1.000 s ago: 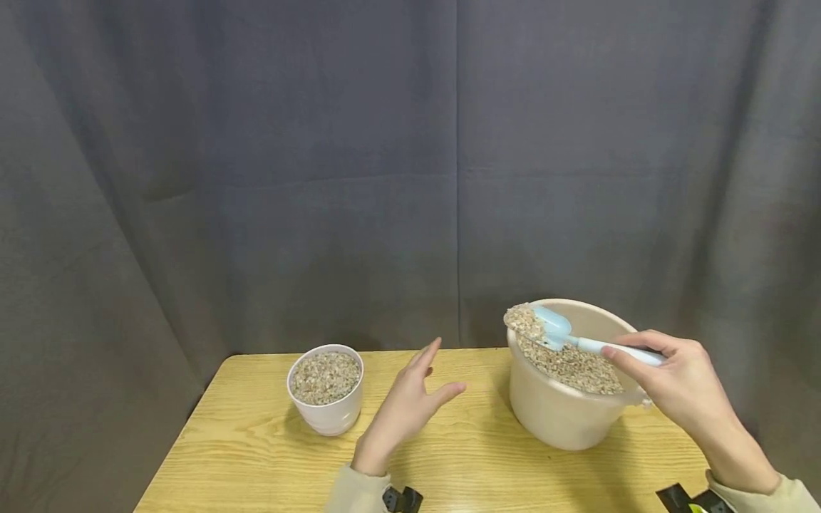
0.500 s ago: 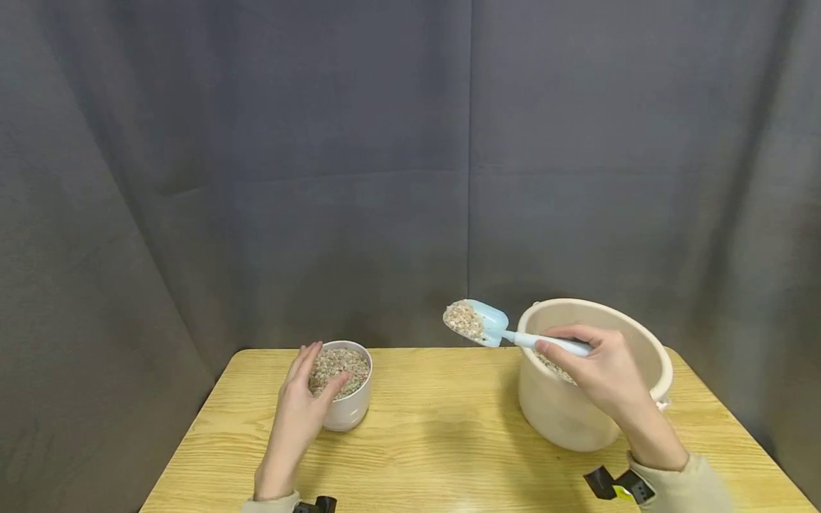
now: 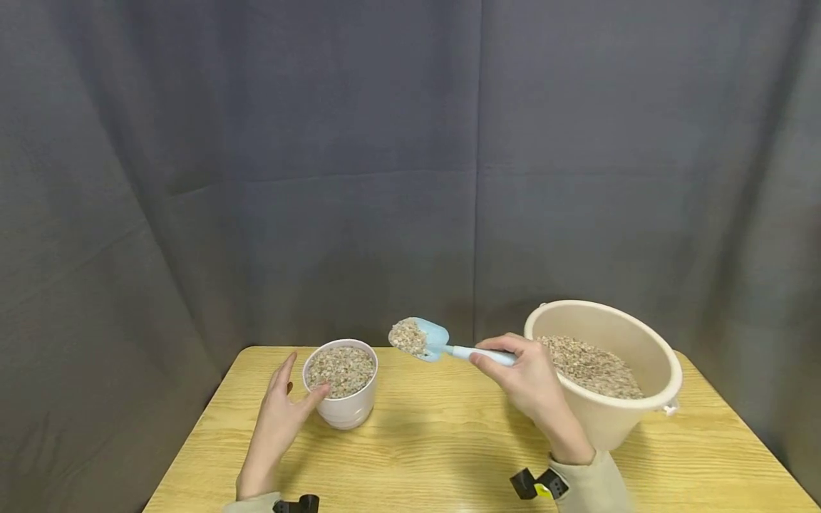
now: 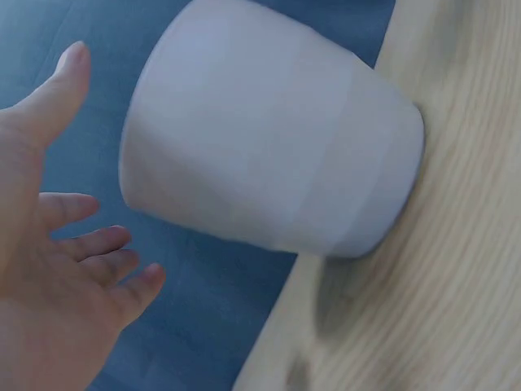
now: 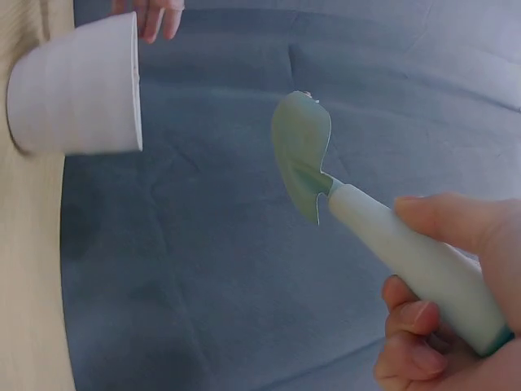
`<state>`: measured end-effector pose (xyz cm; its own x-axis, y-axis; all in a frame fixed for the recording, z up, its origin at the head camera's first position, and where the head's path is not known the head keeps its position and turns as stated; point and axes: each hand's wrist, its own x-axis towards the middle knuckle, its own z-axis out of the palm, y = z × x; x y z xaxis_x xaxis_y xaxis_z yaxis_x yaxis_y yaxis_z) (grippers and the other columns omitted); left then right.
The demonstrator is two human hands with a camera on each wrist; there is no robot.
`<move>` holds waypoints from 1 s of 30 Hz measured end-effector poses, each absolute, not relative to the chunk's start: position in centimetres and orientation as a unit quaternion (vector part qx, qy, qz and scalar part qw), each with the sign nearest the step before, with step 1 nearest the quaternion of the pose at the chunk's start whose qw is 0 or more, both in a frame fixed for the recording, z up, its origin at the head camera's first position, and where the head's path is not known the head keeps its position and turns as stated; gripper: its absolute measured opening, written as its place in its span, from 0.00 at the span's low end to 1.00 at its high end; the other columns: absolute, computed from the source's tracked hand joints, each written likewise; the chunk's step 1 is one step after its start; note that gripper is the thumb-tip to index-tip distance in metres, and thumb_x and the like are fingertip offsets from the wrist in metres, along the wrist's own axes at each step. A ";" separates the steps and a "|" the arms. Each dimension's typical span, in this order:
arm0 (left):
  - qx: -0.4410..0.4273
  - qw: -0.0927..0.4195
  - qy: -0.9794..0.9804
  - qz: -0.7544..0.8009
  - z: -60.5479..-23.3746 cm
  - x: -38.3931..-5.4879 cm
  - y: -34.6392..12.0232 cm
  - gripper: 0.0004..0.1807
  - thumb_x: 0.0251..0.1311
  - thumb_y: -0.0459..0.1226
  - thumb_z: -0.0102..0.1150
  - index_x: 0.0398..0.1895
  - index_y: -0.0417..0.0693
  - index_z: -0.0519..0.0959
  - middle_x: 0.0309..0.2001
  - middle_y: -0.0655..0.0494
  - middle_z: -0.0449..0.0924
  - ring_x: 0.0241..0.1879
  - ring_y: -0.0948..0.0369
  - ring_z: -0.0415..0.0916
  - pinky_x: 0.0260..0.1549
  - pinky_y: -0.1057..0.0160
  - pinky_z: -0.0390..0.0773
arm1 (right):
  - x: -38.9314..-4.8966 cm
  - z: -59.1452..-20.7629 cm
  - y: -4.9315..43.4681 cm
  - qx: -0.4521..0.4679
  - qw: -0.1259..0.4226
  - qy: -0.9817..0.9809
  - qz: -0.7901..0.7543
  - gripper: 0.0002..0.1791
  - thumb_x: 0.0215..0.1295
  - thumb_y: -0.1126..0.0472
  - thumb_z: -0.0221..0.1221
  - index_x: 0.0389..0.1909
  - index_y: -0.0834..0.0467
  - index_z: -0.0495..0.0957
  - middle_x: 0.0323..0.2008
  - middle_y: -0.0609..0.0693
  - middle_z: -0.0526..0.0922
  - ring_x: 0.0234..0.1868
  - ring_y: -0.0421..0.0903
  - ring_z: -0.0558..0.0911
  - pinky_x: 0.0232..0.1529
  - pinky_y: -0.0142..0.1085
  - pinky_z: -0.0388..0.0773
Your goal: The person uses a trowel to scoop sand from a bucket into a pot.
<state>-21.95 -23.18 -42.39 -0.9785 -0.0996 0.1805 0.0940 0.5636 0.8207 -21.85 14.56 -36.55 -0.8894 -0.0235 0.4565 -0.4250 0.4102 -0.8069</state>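
Here, scoop (image 3: 463, 352): gripped by the right hand (image 3: 527, 377); gravel (image 3: 408, 336) revealed by the head view, underside by the right wrist view.
Pot (image 3: 351, 410): at scoop's nine o'clock.
Left hand (image 3: 279, 417): thumb and fingers held apart, at pot's eight o'clock.
Bucket (image 3: 611, 424): at scoop's three.

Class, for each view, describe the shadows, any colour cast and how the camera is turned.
Head view: upright, soft shadows on the table, curtain dark grey; left wrist view: bluish curtain, turned so the white pot appears sideways, shadow on the table by its base; right wrist view: bluish again, turned with the table at left, the scoop tinted greenish.
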 end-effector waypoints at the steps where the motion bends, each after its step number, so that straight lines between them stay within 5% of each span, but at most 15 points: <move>1: 0.002 0.095 -0.877 -0.471 -42.5 -22.0 -23.3 0.53 0.59 0.53 0.66 0.78 0.45 0.46 0.75 0.36 0.43 0.67 0.33 0.54 0.62 0.36 0.62 | -22.2 -36.8 14.1 0.144 0.203 -0.818 0.519 0.05 0.54 0.58 0.73 0.32 0.51 0.88 0.29 0.42 0.84 0.28 0.43 0.78 0.27 0.33 0.75; 12: -0.023 0.042 -0.837 -0.546 -44.6 -22.8 -23.5 0.59 0.57 0.46 0.70 0.77 0.37 0.39 0.76 0.35 0.39 0.73 0.43 0.44 0.69 0.50 0.55 | -24.6 -39.5 9.3 0.205 0.190 -0.804 0.525 0.05 0.53 0.60 0.73 0.29 0.47 0.87 0.26 0.38 0.82 0.22 0.41 0.75 0.22 0.34 0.73; 22: -0.018 0.047 -0.829 -0.557 -45.3 -22.8 -23.4 0.60 0.53 0.45 0.74 0.79 0.44 0.41 0.71 0.35 0.57 0.67 0.43 0.62 0.62 0.48 0.67 | -26.5 -41.6 5.5 0.241 0.192 -0.815 0.490 0.05 0.52 0.62 0.73 0.30 0.53 0.87 0.27 0.38 0.81 0.26 0.39 0.76 0.25 0.32 0.75; 30: -0.034 0.048 -0.817 -0.574 -45.3 -22.8 -23.2 0.55 0.54 0.44 0.73 0.78 0.49 0.47 0.69 0.38 0.62 0.64 0.44 0.66 0.60 0.47 0.70 | -27.2 -42.9 4.5 0.275 0.237 -0.822 0.440 0.07 0.51 0.62 0.74 0.31 0.56 0.87 0.27 0.42 0.80 0.26 0.38 0.76 0.27 0.31 0.74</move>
<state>-22.79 -23.18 -45.26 -0.9931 0.0002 0.1175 0.1106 0.3389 0.9343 -27.17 4.53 -42.90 -0.7368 -0.2427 0.6311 -0.6598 0.4623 -0.5924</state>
